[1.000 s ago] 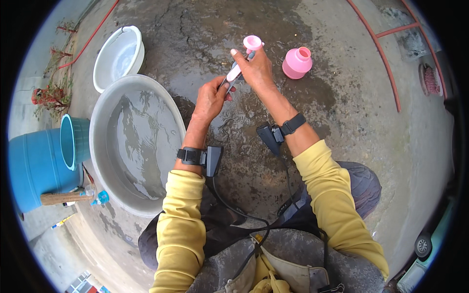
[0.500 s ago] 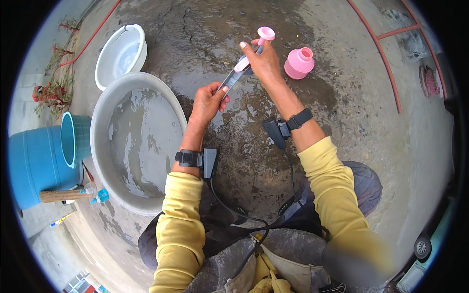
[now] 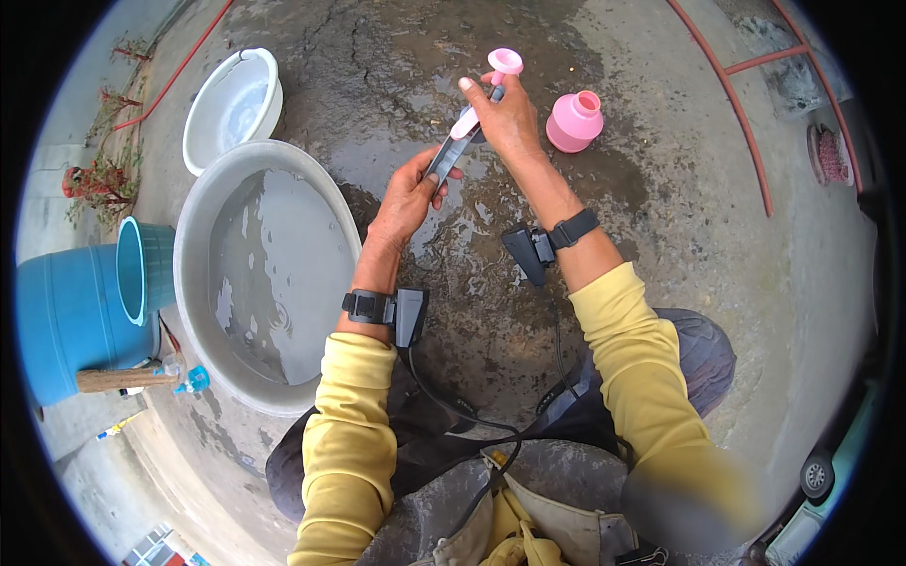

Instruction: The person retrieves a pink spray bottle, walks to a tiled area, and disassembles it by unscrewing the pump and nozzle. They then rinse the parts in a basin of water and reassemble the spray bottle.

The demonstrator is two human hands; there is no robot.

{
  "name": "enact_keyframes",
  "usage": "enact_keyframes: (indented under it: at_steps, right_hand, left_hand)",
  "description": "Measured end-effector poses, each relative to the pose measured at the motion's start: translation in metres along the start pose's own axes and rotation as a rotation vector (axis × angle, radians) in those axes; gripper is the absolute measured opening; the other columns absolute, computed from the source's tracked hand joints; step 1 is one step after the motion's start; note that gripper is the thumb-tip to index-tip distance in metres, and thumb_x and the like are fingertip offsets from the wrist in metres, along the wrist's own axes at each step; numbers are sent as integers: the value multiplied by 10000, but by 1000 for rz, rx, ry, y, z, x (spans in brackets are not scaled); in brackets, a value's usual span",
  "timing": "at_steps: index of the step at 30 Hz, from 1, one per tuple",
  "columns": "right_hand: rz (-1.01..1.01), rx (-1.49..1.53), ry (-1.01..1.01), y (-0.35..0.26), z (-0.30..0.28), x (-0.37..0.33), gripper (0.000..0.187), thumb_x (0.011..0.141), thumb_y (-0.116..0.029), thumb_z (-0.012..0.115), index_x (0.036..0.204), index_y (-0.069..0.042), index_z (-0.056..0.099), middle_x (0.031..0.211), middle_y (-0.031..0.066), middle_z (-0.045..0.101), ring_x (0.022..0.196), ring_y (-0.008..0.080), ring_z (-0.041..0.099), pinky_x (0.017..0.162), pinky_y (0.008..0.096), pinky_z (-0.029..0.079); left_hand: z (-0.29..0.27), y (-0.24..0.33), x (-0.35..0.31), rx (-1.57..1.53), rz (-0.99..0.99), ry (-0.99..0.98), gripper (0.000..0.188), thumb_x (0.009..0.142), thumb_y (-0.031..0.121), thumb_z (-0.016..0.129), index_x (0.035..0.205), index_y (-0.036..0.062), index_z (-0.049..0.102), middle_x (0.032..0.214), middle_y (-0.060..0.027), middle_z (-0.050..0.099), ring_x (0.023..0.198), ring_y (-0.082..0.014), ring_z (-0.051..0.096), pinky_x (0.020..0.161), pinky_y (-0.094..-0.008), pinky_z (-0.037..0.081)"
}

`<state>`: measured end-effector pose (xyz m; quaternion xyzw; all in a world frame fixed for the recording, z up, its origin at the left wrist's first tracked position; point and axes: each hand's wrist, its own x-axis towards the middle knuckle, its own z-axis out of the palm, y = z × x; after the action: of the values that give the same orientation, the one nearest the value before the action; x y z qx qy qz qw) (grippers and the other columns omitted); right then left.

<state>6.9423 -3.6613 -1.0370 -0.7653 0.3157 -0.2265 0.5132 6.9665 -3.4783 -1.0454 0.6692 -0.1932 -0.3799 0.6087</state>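
Observation:
A long, narrow grey tool (image 3: 442, 166) slants between my hands above the wet ground; its exact kind is unclear. My left hand (image 3: 404, 202) is closed round its lower end, the thumb lying along it. Farther up, my right hand (image 3: 511, 124) grips the upper part, fingers partly hidden behind it. A pink strip (image 3: 464, 124) lies along the tool beside the right thumb. Above that hand a pink round cap-like disc (image 3: 506, 61) sticks out on a short stem. To the right, a pink bottle-shaped container (image 3: 572, 125) with an open neck rests on the ground.
At my left stands a large grey basin (image 3: 185, 274) holding water, with a white tub (image 3: 193, 141) beyond it. A teal bucket (image 3: 132, 269), a blue barrel (image 3: 66, 316) and a wooden piece (image 3: 123, 379) sit farther left. Red pipes (image 3: 741, 118) run along the right.
Both hands have shifted slightly left with the grey tool and pink disc. My left hand has slid a little along the tool. Reflections on the basin water have changed.

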Motion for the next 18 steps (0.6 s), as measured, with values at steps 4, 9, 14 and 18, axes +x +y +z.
enact_keyframes:
  at_steps: [4,9,14,18]
  right_hand:
    - [14,-21,-56,11,0,4,535,827,-494,691,1108,-50,589,913,148,686,840,255,672,762,375,500]
    - [46,-23,-106,12,1,2,530,807,-514,690,1064,-75,540,915,185,668,893,359,658,779,439,493]
    - [-32,-42,-29,8,3,0,534,816,-504,702,1080,-52,598,862,129,678,816,237,666,739,366,502]
    - [25,49,-38,11,8,8,556,808,-523,703,1074,-46,597,923,152,671,856,254,660,763,376,500]
  left_hand:
    - [-5,-3,-2,-129,-67,-79,534,901,-101,451,1421,16,412,1021,-90,655,718,-87,562,624,-231,490]
    - [-7,-6,1,-112,-181,-63,489,897,-71,515,1377,7,461,1034,-125,648,756,-106,602,662,-251,517]
    - [-6,-3,5,3,-244,15,416,912,-27,563,1323,9,508,1020,-118,652,825,-137,634,735,-272,535]
    - [-25,-2,-2,10,57,116,319,940,42,575,1258,15,565,1037,-105,669,909,-149,643,793,-290,533]
